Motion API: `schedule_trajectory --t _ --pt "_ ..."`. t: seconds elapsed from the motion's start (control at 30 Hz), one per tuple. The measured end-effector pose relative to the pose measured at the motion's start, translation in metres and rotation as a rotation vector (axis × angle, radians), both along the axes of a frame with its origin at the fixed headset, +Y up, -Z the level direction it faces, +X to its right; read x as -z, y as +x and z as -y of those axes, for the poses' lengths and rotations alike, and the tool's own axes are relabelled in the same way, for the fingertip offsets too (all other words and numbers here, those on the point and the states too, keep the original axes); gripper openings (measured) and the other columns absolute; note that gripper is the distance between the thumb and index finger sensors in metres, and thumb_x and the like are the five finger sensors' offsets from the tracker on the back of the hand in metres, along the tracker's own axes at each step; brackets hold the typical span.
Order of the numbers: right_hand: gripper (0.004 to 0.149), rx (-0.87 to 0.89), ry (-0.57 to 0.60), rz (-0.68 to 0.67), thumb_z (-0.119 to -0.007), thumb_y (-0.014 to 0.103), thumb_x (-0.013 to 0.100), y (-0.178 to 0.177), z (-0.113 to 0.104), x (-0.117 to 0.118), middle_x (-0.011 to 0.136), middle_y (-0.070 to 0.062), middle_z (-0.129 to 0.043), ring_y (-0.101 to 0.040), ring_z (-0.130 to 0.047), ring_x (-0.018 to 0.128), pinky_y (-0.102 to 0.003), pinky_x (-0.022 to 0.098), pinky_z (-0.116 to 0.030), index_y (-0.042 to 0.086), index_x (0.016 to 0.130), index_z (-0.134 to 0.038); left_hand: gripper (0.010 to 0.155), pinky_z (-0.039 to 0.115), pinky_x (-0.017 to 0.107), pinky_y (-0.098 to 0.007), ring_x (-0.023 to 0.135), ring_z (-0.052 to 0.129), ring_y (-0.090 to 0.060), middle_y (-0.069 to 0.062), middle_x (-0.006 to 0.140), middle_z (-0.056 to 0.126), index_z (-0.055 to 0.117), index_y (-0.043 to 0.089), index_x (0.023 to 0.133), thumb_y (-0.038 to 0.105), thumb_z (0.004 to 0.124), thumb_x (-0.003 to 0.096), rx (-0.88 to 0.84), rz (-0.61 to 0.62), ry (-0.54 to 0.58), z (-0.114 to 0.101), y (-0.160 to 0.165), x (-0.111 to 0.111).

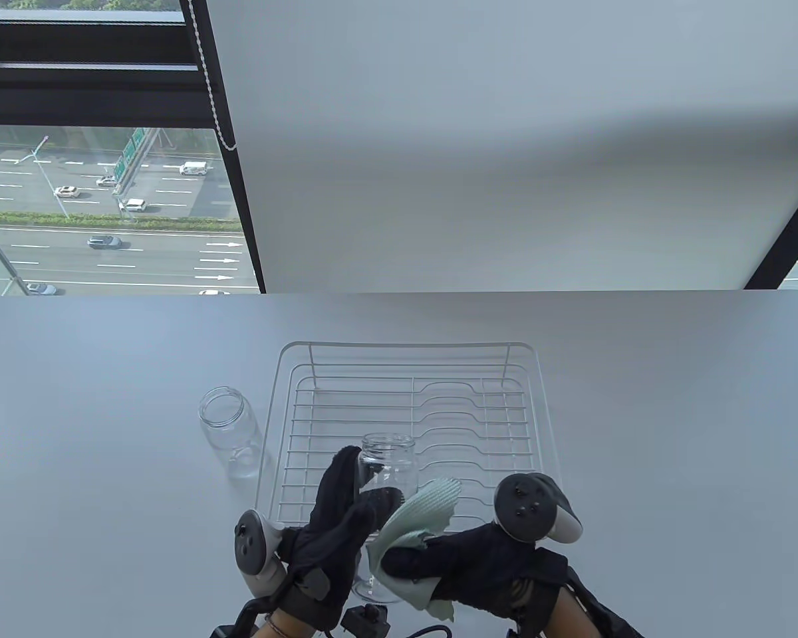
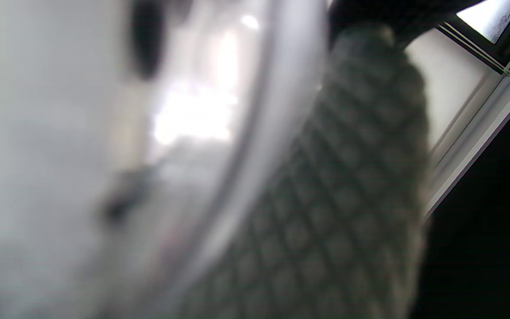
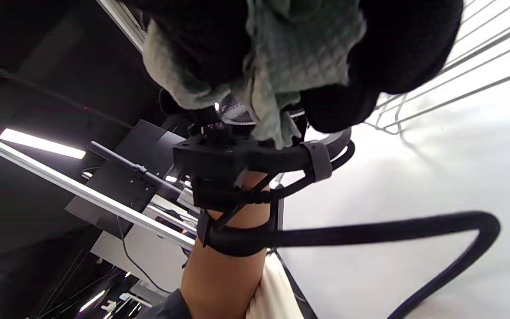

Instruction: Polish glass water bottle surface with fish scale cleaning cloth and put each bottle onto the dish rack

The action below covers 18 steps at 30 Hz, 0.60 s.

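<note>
My left hand [image 1: 349, 498] grips a clear, lidless glass bottle [image 1: 389, 465] near the table's front edge, over the front of the white wire dish rack [image 1: 405, 345]. My right hand [image 1: 432, 558] holds a pale green fish scale cloth [image 1: 422, 512] bunched against the bottle's right side. The left wrist view is a blur of the glass [image 2: 202, 133] with the scaled cloth [image 2: 334, 199] against it. In the right wrist view the cloth [image 3: 295, 57] is crumpled between my gloved fingers [image 3: 405, 48]. A second clear bottle [image 1: 231, 432] stands upright on the table, left of the rack.
The rack holds nothing. The grey table [image 1: 671, 432] runs to a window and a white blind at the back. The rack's wires [image 3: 467, 66] lie just beyond my right hand. A black cable [image 3: 370, 235] loops below the wrist.
</note>
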State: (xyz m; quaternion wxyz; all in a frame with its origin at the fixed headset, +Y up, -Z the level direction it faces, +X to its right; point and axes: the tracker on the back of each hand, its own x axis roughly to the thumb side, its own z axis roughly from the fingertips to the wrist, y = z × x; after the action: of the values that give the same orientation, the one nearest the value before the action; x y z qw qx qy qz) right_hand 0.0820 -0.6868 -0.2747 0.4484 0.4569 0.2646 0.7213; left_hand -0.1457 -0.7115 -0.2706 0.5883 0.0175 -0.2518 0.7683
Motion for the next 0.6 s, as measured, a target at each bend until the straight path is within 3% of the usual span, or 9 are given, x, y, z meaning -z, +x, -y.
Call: schedule_trajectory --t 0.07,0.17,0.23,0.4,0.43,0.5,0.6 --pt "0.051 0.023 0.061 0.065 -0.080 0.032 0.053 0.003 -0.004 0.002 0.075 -0.017 -0.085 -0.030 -0.095 0.059 -0.050 0.051 -0.078 0.058 0.095 -0.064 0.085 0.077 0.058 -0.065 0.083 0.076 -0.060 -0.021 0.113 0.036 0.028 0.013 0.111 0.052 0.075 0.0518 -0.003 -0.007 -0.007 0.002 -0.001 0.000" --pt "0.054 0.202 0.181 0.353 -0.078 0.035 0.054 0.019 -0.010 0.003 0.080 -0.014 -0.083 -0.029 -0.093 0.064 -0.049 0.053 -0.077 0.058 0.098 -0.056 0.085 0.077 0.058 -0.064 0.084 0.076 -0.059 -0.021 0.113 0.035 0.027 0.013 0.110 0.053 0.073 0.0522 -0.010 0.017 -0.018 0.001 0.002 -0.001" --pt "0.056 0.300 0.186 0.524 -0.078 0.036 0.053 0.026 -0.009 0.002 0.082 -0.013 -0.083 -0.029 -0.093 0.065 -0.049 0.054 -0.077 0.058 0.099 -0.054 0.085 0.078 0.058 -0.064 0.084 0.077 -0.059 -0.021 0.113 0.035 0.027 0.013 0.110 0.053 0.074 0.0522 -0.020 0.035 -0.022 0.000 0.006 -0.003" --pt "0.053 0.048 0.013 0.056 -0.079 0.033 0.054 0.009 -0.003 0.002 0.078 -0.015 -0.084 -0.030 -0.093 0.062 -0.050 0.053 -0.077 0.060 0.095 -0.059 0.084 0.077 0.058 -0.065 0.084 0.076 -0.059 -0.021 0.113 0.034 0.027 0.013 0.110 0.053 0.073 0.0524 -0.064 -0.012 -0.011 0.001 0.002 -0.002" --pt "0.053 0.024 -0.012 0.024 -0.080 0.032 0.054 0.004 -0.001 0.001 0.077 -0.016 -0.084 -0.030 -0.094 0.061 -0.050 0.052 -0.077 0.060 0.094 -0.060 0.084 0.076 0.058 -0.065 0.084 0.076 -0.059 -0.020 0.113 0.034 0.027 0.013 0.111 0.053 0.073 0.0525 -0.063 -0.009 -0.011 0.001 0.002 -0.002" --pt "0.052 0.038 -0.002 0.030 -0.080 0.032 0.053 0.004 -0.002 0.002 0.075 -0.017 -0.085 -0.031 -0.095 0.059 -0.051 0.051 -0.078 0.059 0.094 -0.062 0.085 0.077 0.058 -0.065 0.084 0.076 -0.058 -0.020 0.114 0.033 0.026 0.014 0.111 0.054 0.073 0.0526 -0.035 0.014 -0.025 0.004 0.002 -0.002" --pt "0.054 0.127 0.133 0.235 -0.078 0.035 0.054 0.016 -0.008 0.004 0.078 -0.016 -0.083 -0.030 -0.093 0.063 -0.050 0.053 -0.076 0.059 0.097 -0.057 0.087 0.075 0.059 -0.065 0.085 0.073 -0.059 -0.020 0.114 0.030 0.023 0.013 0.111 0.053 0.073 0.0523 -0.010 0.030 -0.021 0.002 0.004 -0.001"
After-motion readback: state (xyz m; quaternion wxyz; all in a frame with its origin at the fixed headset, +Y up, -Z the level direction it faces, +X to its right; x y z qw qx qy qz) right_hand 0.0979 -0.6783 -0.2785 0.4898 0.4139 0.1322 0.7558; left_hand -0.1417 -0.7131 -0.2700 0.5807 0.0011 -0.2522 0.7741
